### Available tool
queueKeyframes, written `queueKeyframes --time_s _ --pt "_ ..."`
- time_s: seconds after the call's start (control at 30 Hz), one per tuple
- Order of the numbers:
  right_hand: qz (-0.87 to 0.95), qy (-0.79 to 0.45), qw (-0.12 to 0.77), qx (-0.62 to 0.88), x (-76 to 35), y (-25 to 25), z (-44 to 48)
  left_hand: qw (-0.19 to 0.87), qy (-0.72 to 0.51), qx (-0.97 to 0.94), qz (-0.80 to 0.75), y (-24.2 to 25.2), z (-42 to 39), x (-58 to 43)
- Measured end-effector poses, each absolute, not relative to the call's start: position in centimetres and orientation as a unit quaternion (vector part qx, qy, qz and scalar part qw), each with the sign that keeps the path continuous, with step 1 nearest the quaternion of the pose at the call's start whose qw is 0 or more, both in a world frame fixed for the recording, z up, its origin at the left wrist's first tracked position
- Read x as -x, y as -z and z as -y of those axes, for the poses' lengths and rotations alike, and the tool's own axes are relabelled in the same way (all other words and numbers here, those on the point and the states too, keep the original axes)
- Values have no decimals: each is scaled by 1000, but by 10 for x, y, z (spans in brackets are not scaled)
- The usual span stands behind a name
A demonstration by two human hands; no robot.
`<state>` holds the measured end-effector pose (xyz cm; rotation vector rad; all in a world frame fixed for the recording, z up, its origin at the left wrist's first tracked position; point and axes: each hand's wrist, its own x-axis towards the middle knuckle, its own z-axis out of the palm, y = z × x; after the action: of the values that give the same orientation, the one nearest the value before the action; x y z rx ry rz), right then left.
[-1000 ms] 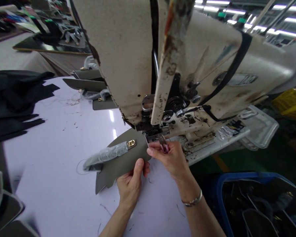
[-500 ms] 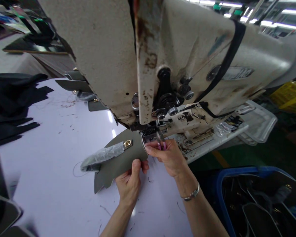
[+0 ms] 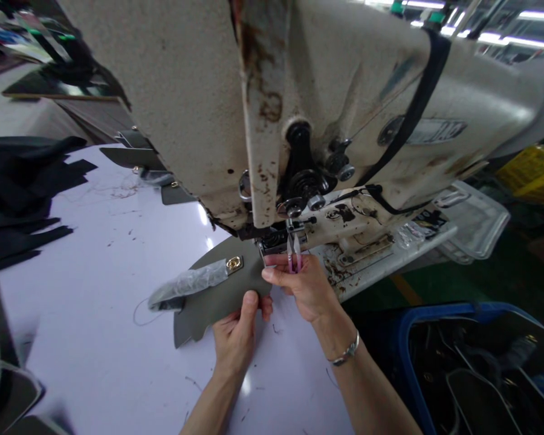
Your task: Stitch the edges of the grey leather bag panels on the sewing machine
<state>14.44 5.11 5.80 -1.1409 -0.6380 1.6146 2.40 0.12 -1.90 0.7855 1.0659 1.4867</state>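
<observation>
A grey-green bag panel (image 3: 213,308) lies at the needle area of a sewing machine (image 3: 272,226). Plastic film wraps the handle (image 3: 188,284) on it, and a gold metal fitting (image 3: 234,264) holds the handle's end. My left hand (image 3: 238,332) pinches the panel's near edge, thumb on top and fingers underneath. In my right hand (image 3: 306,287) are small pink-handled thread snips (image 3: 294,254), blades up and apart, just below the presser foot. The thumb and index finger of that same hand meet at the panel's right edge; whether they grip it is unclear.
More panels with gold fittings (image 3: 140,158) lie behind the machine head. Dark fabric pieces (image 3: 22,187) are piled at left, and loose thread ends dot the white table (image 3: 95,326). A blue bin (image 3: 405,338) holding panels stands at lower right. The machine's body overhangs my hands.
My right hand has turned the snips from a leftward slant to nearly upright, and their blades now show apart. The panel and my left hand have hardly moved.
</observation>
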Motion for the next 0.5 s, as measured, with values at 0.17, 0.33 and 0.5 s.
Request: queueKeyframes --time_s 0.17,0.33,0.5 --pt "263 -662 513 479 -149 -57 -46 489 -647 -264 -522 16 1 -34" --pt "349 -617 499 499 -154 -51 -37 444 -655 -281 -543 9 1 -37" --pt "300 -627 516 502 -149 -47 -39 489 -638 -269 -531 3 1 -35"
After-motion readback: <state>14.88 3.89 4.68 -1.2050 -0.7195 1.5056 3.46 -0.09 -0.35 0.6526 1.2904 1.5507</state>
